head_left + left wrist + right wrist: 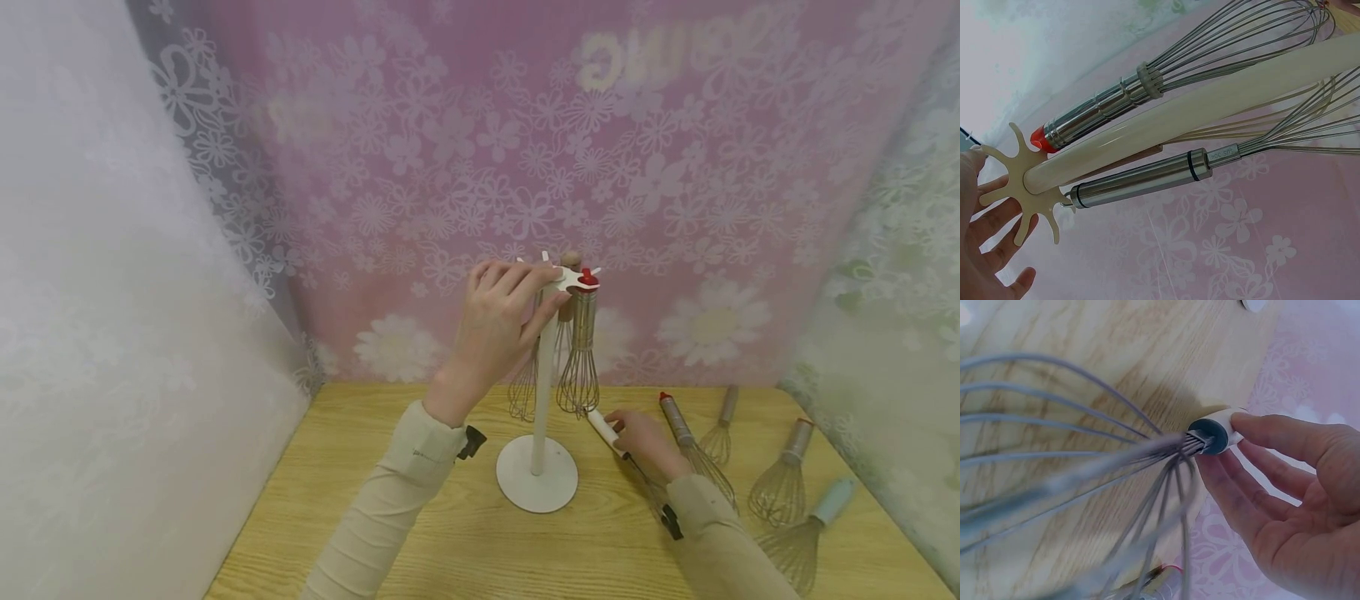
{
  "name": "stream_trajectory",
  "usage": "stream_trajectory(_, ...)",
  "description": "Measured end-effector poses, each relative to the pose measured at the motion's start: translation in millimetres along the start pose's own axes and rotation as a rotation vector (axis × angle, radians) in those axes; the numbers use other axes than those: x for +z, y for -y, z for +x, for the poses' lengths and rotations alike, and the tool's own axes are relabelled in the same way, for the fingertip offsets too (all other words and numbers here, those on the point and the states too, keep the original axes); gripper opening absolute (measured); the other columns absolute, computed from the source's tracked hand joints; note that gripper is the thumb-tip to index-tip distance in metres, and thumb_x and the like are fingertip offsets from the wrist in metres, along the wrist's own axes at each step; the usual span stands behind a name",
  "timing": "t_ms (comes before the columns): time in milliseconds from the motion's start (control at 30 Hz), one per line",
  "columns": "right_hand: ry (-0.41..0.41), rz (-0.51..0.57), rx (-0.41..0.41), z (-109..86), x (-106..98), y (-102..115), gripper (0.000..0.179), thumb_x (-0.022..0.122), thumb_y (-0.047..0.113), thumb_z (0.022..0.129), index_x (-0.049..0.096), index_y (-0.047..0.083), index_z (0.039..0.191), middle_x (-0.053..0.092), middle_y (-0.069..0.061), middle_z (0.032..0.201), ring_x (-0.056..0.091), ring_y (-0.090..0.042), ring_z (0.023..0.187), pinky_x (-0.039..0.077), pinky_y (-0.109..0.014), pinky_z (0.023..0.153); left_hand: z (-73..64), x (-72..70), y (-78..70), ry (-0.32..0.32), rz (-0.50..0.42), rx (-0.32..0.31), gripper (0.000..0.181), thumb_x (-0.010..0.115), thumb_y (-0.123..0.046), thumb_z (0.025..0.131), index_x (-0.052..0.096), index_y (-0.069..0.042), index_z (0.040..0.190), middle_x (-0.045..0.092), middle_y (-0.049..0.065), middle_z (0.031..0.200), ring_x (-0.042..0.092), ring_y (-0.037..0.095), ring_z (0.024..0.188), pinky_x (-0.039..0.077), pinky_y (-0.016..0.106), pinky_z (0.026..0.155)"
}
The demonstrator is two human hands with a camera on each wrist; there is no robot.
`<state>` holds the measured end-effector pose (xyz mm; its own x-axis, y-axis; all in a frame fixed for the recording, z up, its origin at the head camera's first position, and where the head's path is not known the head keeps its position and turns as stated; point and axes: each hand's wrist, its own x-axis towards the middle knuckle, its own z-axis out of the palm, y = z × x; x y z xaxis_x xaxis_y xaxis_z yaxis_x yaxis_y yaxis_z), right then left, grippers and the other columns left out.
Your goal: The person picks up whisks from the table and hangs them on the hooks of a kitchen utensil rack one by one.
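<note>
Left hand [497, 312] is rested, fingers spread, on top of the stand [544, 392]; by the right hand [648, 442] a white-handled whisk [602, 428] is pinched, between the stand and the right edge of the worktop [330, 450]. Tipping might be caused by unevenly hung whisks [584, 325] if that touch slipped.

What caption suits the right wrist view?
Right hand holding a wire whisk by its white handle, wood-grain table behind.

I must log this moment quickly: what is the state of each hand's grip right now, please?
Left hand: open, touching the white stand's top.
Right hand: closed, holding the white-handled whisk by its handle.
</note>
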<state>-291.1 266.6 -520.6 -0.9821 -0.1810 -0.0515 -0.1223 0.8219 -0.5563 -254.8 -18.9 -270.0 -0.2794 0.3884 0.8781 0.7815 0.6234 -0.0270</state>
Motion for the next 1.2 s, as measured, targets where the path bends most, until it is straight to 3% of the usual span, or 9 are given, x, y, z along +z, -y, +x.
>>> stream_trajectory(300, -0.009, -0.03, 0.029, 9.2, 7, -5, 0.04, 0.073, 0.007, 0.092, 0.062, -0.011, 0.126, 0.07, -0.018, 0.1, 0.068, -0.029, 0.084, 0.057, -0.043, 0.072, -0.5, 0.9, -0.3, 0.003, 0.001, 0.003, 0.027, 0.068, -0.032, 0.097, 0.072, -0.016, 0.119, 0.073, 0.0, 0.115, 0.061, 0.021, 0.103, 0.041, 0.043, 0.102)
stream_trajectory(600, 0.0, -0.081, 0.026, 16.4, 7, -5, 0.041, 0.075, 0.004, 0.088, 0.063, -0.012, 0.124, 0.072, -0.017, 0.098, 0.067, -0.033, 0.089, 0.051, -0.055, 0.086, 0.1, 0.0, 0.5, -0.01, 0.004, 0.008, 0.027, 0.068, -0.032, 0.097, 0.072, -0.016, 0.119, 0.073, 0.0, 0.113, 0.061, 0.021, 0.101, 0.041, 0.042, 0.1)
stream_trajectory(1200, -0.05, -0.047, -0.026, 9.2, 6, 15, 0.042, 0.071, -0.001, 0.087, 0.061, -0.012, 0.127, 0.07, -0.025, 0.105, 0.067, -0.036, 0.088, 0.056, -0.047, 0.073, -0.5, 0.7, 0.8, 0.003, 0.004, -0.002, 0.027, 0.068, -0.033, 0.098, 0.072, -0.017, 0.118, 0.073, 0.0, 0.113, 0.061, 0.02, 0.103, 0.04, 0.042, 0.102)
